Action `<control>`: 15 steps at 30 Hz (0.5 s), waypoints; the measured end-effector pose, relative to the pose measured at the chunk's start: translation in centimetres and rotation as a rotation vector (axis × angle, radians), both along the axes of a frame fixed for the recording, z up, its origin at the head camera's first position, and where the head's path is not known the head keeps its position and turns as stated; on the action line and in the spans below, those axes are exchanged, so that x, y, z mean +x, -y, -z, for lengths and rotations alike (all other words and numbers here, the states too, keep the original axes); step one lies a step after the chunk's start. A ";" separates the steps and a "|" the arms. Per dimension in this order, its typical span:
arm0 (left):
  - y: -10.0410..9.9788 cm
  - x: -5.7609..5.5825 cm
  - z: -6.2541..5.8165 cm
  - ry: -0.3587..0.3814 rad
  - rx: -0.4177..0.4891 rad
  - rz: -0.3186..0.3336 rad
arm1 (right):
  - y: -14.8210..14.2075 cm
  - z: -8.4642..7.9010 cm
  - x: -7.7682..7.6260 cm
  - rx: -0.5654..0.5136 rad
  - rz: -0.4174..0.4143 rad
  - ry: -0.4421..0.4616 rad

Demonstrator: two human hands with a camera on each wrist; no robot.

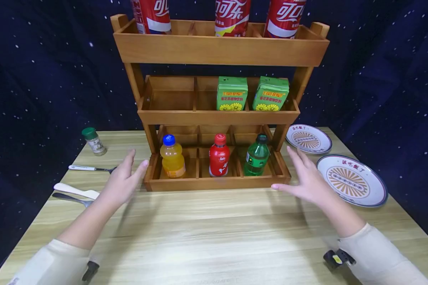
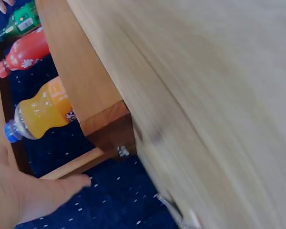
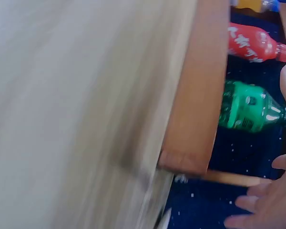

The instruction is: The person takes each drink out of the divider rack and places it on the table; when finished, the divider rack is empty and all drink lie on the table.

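Note:
A three-tier wooden rack (image 1: 217, 50) stands at the back of the table. My left hand (image 1: 124, 183) is held in the air by its lower left corner, fingers spread and holding nothing. On the opposite side my right hand (image 1: 311, 180) hovers near the lower right corner, also spread and holding nothing. Between them, the bottom tier carries a yellow drink bottle with a blue cap (image 1: 172, 158), a red bottle (image 1: 219, 157) and a green bottle (image 1: 256, 157). In the left wrist view, the thumb (image 2: 62, 188) appears close to the rack's side.
Red cola cans (image 1: 232, 18) fill the top tier; two green drink cartons (image 1: 232, 94) stand in the middle one. A green-lidded shaker (image 1: 94, 141), a spoon (image 1: 82, 168) and other cutlery (image 1: 75, 190) lie left. Two patterned plates (image 1: 374, 188) are on the right.

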State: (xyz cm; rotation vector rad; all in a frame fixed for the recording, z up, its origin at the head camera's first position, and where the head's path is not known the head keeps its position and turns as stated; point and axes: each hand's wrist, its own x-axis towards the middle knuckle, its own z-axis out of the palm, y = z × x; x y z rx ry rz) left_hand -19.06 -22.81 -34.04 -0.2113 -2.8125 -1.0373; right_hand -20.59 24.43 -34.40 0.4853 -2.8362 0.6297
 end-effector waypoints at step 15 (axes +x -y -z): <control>-0.4 -3.3 2.3 0.461 0.661 -0.101 | 4.1 2.6 -6.0 -0.756 -0.021 0.270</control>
